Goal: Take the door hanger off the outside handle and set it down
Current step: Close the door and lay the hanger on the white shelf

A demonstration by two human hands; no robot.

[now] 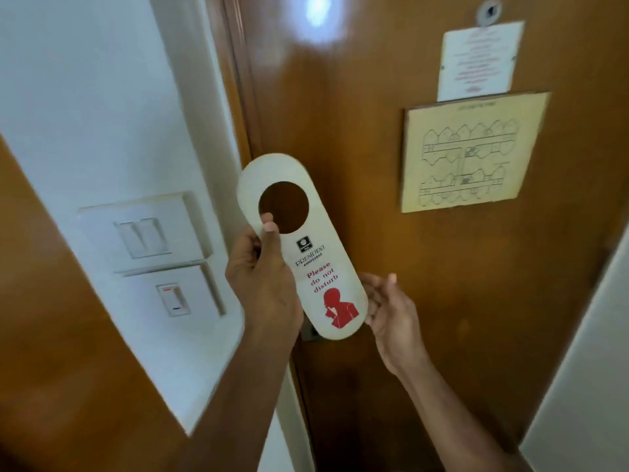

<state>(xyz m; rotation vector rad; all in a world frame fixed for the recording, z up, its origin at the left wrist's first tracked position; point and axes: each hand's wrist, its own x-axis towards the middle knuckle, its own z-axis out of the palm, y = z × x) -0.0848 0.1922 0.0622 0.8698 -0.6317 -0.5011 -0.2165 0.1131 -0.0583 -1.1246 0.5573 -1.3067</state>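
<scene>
A cream door hanger (pixel 326 267) with a round hole and red "Please do not disturb" print is held up in front of the closed wooden door (pixel 374 80). My left hand (pixel 262 277) grips its left edge, thumb on the front just below the hole. My right hand (pixel 391 315) is open behind the hanger's lower right end, fingers spread; whether it touches the card I cannot tell. The hanger hides most of the door handle; only a bit of dark metal (pixel 311 332) shows under its lower end.
A white wall panel (pixel 102 114) left of the door carries a switch plate (pixel 146 233) and a second switch (pixel 173 299). On the door hang a yellowish floor plan (pixel 473 151), a white notice (pixel 480 59) and a peephole (pixel 489 11). White wall at right (pixel 599 352).
</scene>
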